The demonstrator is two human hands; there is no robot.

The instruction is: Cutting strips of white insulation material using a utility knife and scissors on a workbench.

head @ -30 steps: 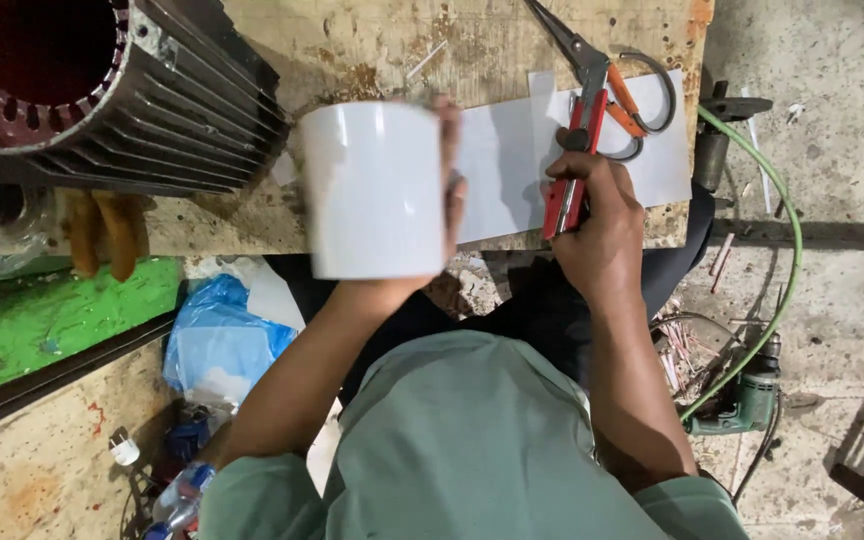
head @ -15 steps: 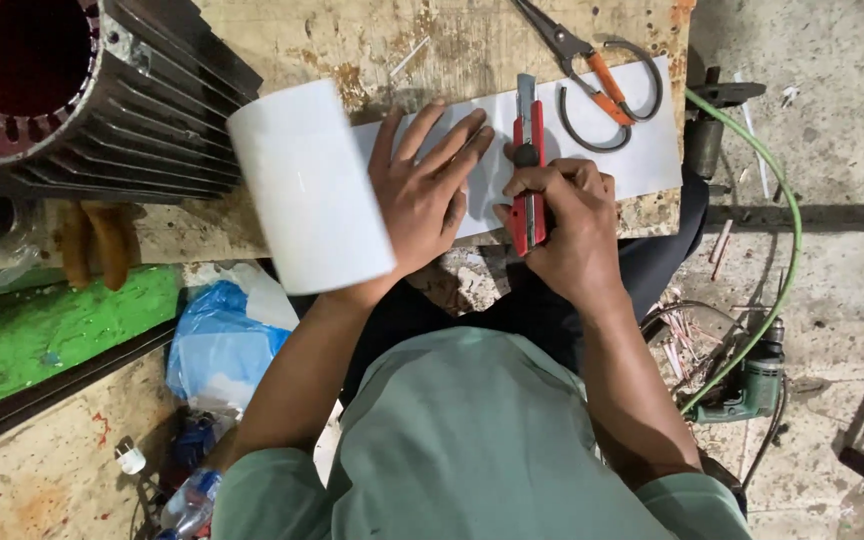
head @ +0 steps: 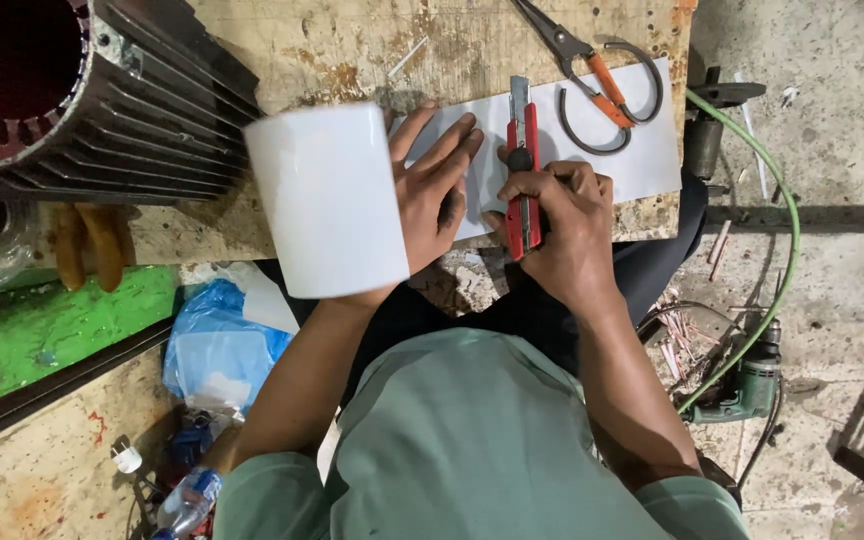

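The thin white flexible sheet (head: 642, 160) lies flat on the worn wooden worktop (head: 352, 40), its near end curled into a roll (head: 327, 200); it looks light, springy and easily creased, best pinned flat. The left hand (head: 437, 190) presses it open-palmed, grasping nothing. The right hand (head: 562, 220) is clenched around a red utility knife (head: 522, 170). A blue plastic bag (head: 212, 345) sits below left.

Left hand (head: 434, 190) lies flat, fingers spread; right hand (head: 559, 215) is clenched in a fist.

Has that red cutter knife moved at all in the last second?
Yes. The red cutter knife, gripped by the right hand, came down from beside the scissors onto the white sheet.
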